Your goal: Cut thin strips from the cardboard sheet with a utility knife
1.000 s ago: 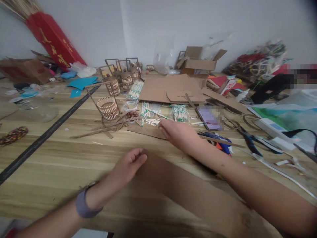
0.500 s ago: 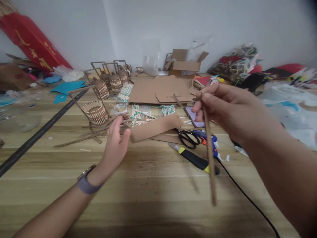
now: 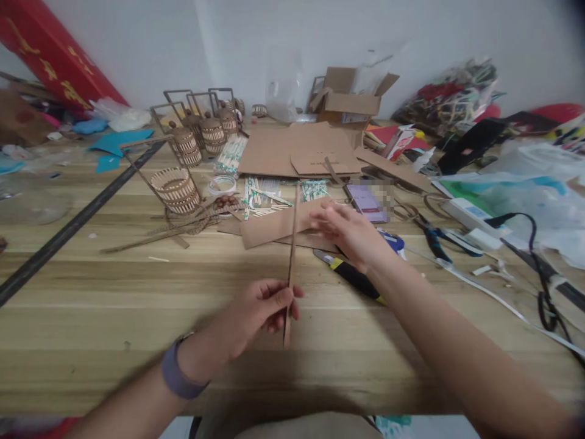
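Note:
My left hand (image 3: 269, 305) pinches a thin brown cardboard strip (image 3: 293, 244) near its lower end, and the strip points up and away from me. My right hand (image 3: 350, 231) is open with its fingers stretched out, to the right of the strip and apart from it. Beneath and beyond the hands lies a wider piece of cardboard (image 3: 265, 230). A black and yellow utility knife (image 3: 354, 277) rests under my right wrist. Part of a blue glue gun (image 3: 392, 241) shows past the right forearm, which hides the rest.
Small baskets with tall handles (image 3: 176, 189) stand at the back left, near a long black bar (image 3: 86, 213). Flat cardboard sheets (image 3: 269, 152), bagged matchsticks (image 3: 231, 155) and a phone (image 3: 365, 201) lie ahead. Pliers (image 3: 434, 241) and a white cord (image 3: 484, 292) are on the right.
The strip has passed from my right hand to my left. My left hand has come nearer and closed on it; my right hand has moved left and opened.

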`<state>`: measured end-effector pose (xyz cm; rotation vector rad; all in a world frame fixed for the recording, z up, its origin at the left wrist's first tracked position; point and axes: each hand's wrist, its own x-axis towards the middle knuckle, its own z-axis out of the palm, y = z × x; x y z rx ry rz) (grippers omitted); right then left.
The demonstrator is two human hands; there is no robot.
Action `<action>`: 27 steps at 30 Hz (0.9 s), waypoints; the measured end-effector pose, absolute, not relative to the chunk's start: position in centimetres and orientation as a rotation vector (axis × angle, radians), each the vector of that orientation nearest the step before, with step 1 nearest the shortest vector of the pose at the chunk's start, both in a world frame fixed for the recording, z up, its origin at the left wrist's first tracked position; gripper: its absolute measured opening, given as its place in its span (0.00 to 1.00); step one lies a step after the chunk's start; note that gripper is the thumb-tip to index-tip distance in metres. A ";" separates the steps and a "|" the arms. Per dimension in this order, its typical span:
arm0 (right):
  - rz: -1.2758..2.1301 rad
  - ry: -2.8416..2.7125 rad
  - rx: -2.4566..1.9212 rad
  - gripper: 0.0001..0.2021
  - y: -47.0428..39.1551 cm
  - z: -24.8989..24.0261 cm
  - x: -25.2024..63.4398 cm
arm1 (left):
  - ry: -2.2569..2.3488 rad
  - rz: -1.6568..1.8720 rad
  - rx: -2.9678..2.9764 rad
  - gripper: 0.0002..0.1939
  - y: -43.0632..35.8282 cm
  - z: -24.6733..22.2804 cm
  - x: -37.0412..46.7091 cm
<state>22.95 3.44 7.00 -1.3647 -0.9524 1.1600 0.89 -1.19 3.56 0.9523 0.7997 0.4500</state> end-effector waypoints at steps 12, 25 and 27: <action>0.918 -1.790 -1.247 0.03 -5.2 4.4 19.3 | 0.949 0.796 0.811 0.29 0.8 3.6 2.1; 0.566 -1.926 -1.241 0.06 -5.1 3.0 20.0 | 0.873 0.691 0.786 0.32 0.2 2.7 2.6; 0.537 -1.940 -1.248 0.07 -5.0 3.0 20.1 | 0.864 0.679 0.784 0.33 -0.1 2.5 2.6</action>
